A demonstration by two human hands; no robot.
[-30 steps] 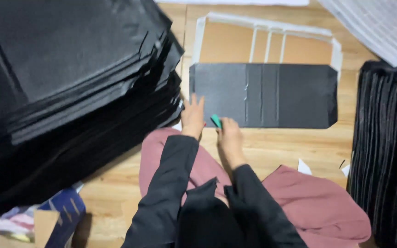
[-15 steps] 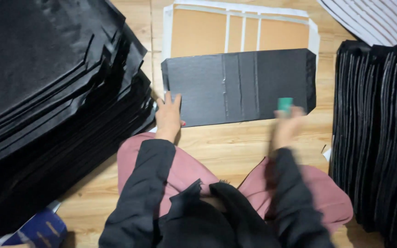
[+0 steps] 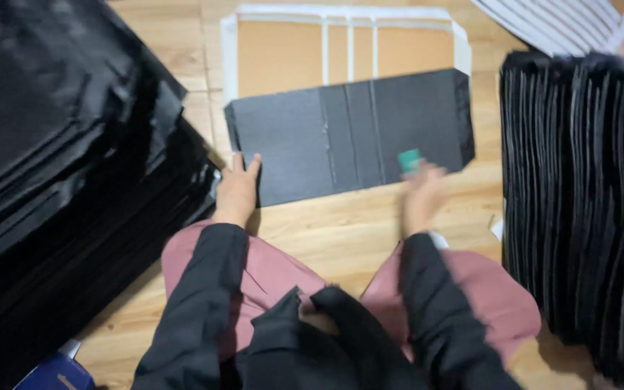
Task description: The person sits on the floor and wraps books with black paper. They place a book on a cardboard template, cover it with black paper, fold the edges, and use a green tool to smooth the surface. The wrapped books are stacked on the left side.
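Wooden floor [image 3: 341,231] carries a flat black board sheet [image 3: 348,137] at the frame's centre, lying over a tan template with white strips [image 3: 283,50]. Left hand [image 3: 238,191], fingers spread flat, presses its lower left corner, seemingly to stop it sliding. Right hand [image 3: 422,196], blurred, pinches a small green tool [image 3: 409,159] against the sheet's lower edge. Black stacks [image 3: 579,202] flank both sides.

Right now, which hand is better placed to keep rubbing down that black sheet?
Probably the right hand: it holds the small green tool over the black sheet, while the left hand pins its corner.
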